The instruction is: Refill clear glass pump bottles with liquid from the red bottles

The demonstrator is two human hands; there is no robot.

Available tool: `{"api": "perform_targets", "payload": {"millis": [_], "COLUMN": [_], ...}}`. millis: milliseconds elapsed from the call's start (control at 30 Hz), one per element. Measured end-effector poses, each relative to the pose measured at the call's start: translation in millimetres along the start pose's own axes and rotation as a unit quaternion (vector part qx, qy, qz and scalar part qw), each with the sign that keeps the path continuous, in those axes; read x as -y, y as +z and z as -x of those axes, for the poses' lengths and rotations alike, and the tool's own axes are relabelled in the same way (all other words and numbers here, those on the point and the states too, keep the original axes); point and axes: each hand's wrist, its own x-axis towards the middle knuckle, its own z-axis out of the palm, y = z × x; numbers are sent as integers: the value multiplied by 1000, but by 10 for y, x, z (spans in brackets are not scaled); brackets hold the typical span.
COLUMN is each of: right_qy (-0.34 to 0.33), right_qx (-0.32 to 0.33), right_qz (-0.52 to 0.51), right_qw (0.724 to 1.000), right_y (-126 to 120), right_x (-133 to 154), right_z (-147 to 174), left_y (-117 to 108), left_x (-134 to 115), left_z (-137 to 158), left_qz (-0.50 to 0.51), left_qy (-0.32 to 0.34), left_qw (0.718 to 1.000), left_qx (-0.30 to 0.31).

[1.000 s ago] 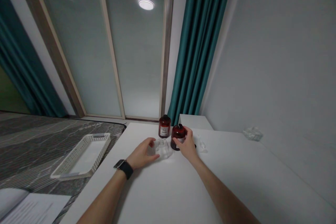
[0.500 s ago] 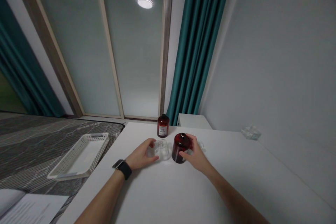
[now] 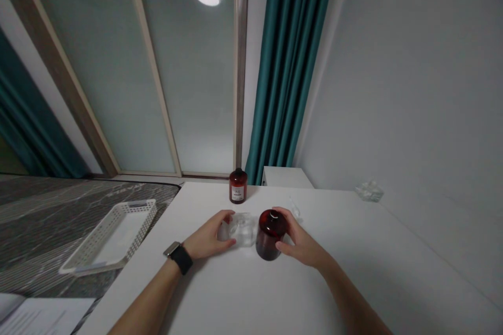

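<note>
My right hand [image 3: 304,246] is closed around the right side of a dark red glass bottle [image 3: 269,241] with a rounded shoulder and a short neck. Left of the bottle is a clear, squarish container [image 3: 242,230]; see-through walls make its contents hard to tell. My left hand [image 3: 208,235], with a black watch at the wrist, has thumb and fingers curved around the container's left side. Another red-brown bottle [image 3: 238,187], with a white label and a dark top, stands upright behind them. Partly behind my right hand lies a small clear object [image 3: 294,208], kind unclear.
The white table [image 3: 243,293] carries a clear faceted glass piece [image 3: 369,191] at its back right, by the wall. To the left, on a lower dark patterned surface, are a white perforated basket [image 3: 135,243] and printed pages [image 3: 51,316]. A white cabinet [image 3: 288,177] stands behind the table.
The dark red bottle has come slightly nearer to me in my right hand. My left hand stays at the clear container. The whole view has shifted a little.
</note>
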Motion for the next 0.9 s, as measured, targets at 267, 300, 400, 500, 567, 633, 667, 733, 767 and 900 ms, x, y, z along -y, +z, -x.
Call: {"api": "perform_targets", "payload": {"millis": [267,300,400,500,567,633,667,733,767,900], "right_qy": [45,44,42,35,23,8,0,-14,-21,-58], "right_qx": [-149,-157,-168,-176,-185,-196,-201,-202,-201,-198], "right_qz": [6,0,-3,18,32,47,55,63,60,-4], "right_qw": [988,987,985,984,982,979,978,977,978,979], "right_y": [316,345,384,389,392,395,396,399,402,433], "right_x": [-80,-80,-66,-63,-78,-104,-120,-154,-171,-221], "right_z": [-15,-24,-40,-40,-37,-32,-30,-29,-30,-55], "left_y": [80,94,123,123,112,100,96,94,95,112], "left_x": [17,9,-27,-52,-59,-61,-62,-63,-63,-58], "left_z": [-16,-20,-30,-35,-37,-38,-39,-41,-42,-45], "left_qz": [15,11,6,12,19,24,26,28,29,30], "left_qy": [1,-5,-13,-8,-7,-9,-11,-13,-13,-7], "left_qw": [1000,1000,1000,1000,1000,1000,1000,1000,999,999], "left_qx": [-11,-17,-26,-18,-13,-8,-6,-3,-3,-10]}}
